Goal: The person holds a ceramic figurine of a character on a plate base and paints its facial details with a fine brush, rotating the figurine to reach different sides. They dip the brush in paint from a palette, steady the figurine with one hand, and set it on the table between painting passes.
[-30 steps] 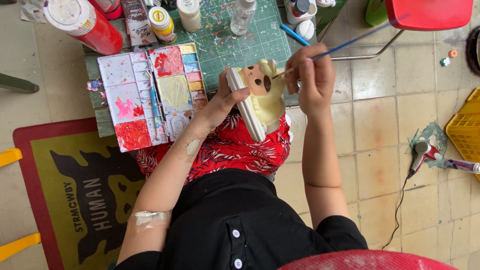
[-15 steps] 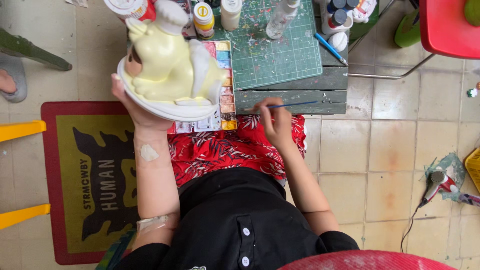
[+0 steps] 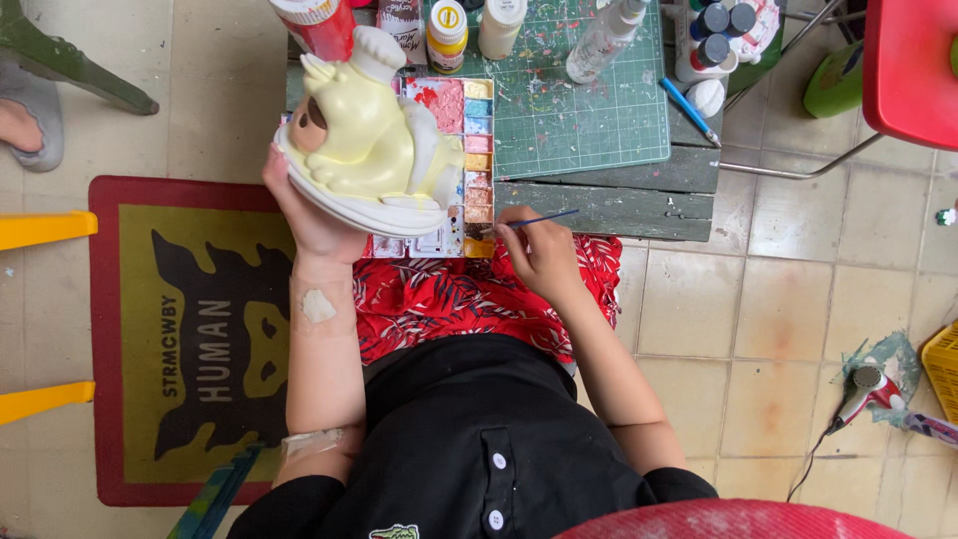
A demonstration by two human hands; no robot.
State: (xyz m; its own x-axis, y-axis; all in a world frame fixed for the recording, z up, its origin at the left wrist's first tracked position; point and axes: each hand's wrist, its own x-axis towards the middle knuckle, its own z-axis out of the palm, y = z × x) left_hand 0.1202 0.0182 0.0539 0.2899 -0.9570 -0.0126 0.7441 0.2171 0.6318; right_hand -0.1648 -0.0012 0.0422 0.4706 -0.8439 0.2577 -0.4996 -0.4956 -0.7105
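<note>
Closest to the camera was the lap, black top over a red patterned cloth [image 3: 469, 294], and both arms ran up from there to the low table [image 3: 609, 205]. The right hand [image 3: 544, 255] was pinched round a thin blue-handled brush [image 3: 529, 221], which lay nearly level, handle pointing right and a bit up, tip aimed left at the bottom right corner of the palette [image 3: 469, 150]. It looked like it was touching or just above the orange wells there, couldn't tell which. So the paint sat just left of that hand, and the right hand was clearly the nearer one to it. The left hand [image 3: 314, 215] was cupped under the figurine [image 3: 374, 140], fingers curled round the rim of its pale round base, holding it tilted on its side above the left part of the palette. The figurine was smooth and matte, creamy yellow, chubby, with a small brown face toward the left. The palette was a grid of little square wells, crusty with pink, blue, yellow and orange. Beyond it lay a speckled green cutting mat [image 3: 579, 110], then a row of paint bottles [image 3: 449, 35] along the far edge.
</note>
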